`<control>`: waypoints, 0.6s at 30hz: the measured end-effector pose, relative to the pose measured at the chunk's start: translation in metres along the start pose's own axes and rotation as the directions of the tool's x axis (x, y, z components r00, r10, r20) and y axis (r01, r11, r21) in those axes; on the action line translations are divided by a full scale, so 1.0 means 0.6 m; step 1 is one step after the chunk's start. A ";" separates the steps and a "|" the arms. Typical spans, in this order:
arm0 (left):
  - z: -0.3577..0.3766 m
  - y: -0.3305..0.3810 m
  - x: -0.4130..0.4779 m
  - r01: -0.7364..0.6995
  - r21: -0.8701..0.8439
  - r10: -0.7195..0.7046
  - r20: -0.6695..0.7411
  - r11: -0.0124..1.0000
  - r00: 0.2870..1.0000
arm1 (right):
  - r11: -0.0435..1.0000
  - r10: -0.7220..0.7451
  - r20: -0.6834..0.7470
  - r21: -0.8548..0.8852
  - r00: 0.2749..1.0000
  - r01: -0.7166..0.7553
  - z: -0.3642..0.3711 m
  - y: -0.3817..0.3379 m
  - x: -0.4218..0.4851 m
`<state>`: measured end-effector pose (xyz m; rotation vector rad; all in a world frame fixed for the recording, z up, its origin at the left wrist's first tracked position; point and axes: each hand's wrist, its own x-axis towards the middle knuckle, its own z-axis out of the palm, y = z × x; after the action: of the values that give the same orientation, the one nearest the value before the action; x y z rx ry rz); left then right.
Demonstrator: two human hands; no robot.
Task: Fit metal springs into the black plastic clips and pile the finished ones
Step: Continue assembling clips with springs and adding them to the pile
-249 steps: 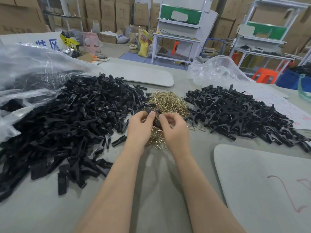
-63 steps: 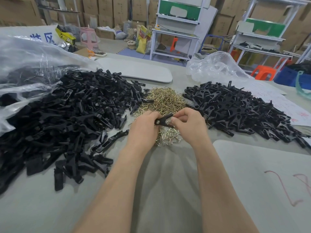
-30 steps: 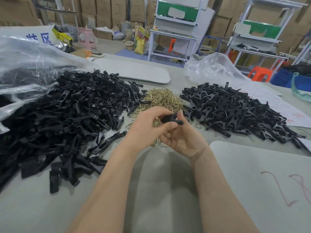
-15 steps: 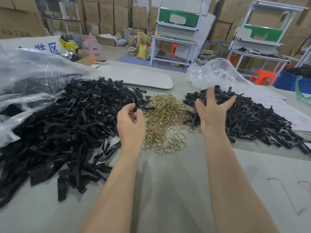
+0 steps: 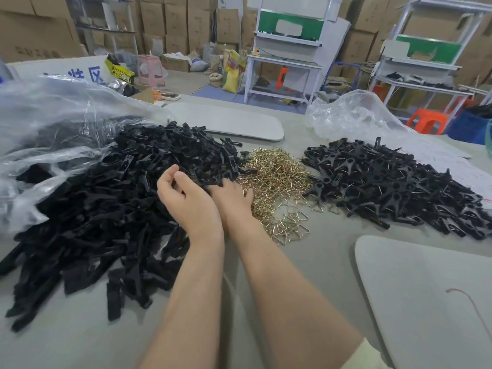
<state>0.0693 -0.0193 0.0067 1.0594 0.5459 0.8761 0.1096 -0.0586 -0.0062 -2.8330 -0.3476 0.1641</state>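
At the loose clip heap (image 5: pixel 106 203), both hands are back, last clip tossed onto the finished pile (image 5: pixel 394 187). New cycle: left hand (image 5: pixel 186 201) curls over the clips; right hand (image 5: pixel 234 201) reaches the heap edge beside the springs (image 5: pixel 277 177). Can't tell if either holds anything.
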 end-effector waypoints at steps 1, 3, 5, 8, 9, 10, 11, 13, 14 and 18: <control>0.000 0.000 -0.001 -0.001 0.000 0.001 0.005 1.000 1.000 | 1.000 -0.025 -0.032 0.000 0.999 0.025 0.000 -0.002 0.000; 0.000 -0.001 -0.003 -0.004 0.005 0.004 0.008 1.000 1.000 | 0.998 -0.059 -0.107 -0.001 0.993 0.059 0.001 -0.003 -0.003; 0.000 -0.001 -0.003 0.003 0.001 -0.003 0.004 1.000 1.000 | 0.996 -0.090 -0.167 -0.042 0.982 0.084 0.005 0.001 -0.008; 0.000 -0.003 0.000 0.011 -0.002 -0.011 -0.001 1.000 1.000 | 0.991 -0.113 -0.229 -0.101 0.967 0.092 0.011 0.015 -0.022; 0.000 -0.005 0.000 0.010 0.002 -0.010 0.002 1.000 1.000 | 0.993 -0.102 -0.249 -0.087 0.963 0.082 0.011 0.021 -0.026; 0.000 -0.007 0.001 0.003 0.015 -0.003 0.008 1.000 1.000 | 0.996 -0.083 -0.266 -0.051 0.961 0.072 0.010 0.027 -0.031; 0.001 -0.010 0.001 -0.003 0.039 0.002 0.020 0.999 1.000 | 0.998 -0.053 -0.278 0.023 0.959 0.062 0.007 0.034 -0.036; 0.002 -0.017 0.000 0.007 0.099 -0.016 0.085 0.995 0.996 | 0.954 0.044 -0.280 0.296 0.959 0.043 -0.006 0.049 -0.045; 0.002 -0.019 -0.001 0.018 0.133 -0.036 0.133 0.991 0.990 | 0.884 0.097 -0.275 0.465 0.956 0.044 -0.016 0.058 -0.048; 0.009 -0.028 -0.011 0.031 0.262 -0.151 0.450 0.965 0.880 | 0.507 0.187 -0.294 0.846 0.937 0.164 -0.049 0.094 -0.065</control>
<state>0.0756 -0.0311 -0.0065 1.4103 0.2953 0.4449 0.0886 -0.1286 0.0086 -1.7759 -0.0974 -0.1479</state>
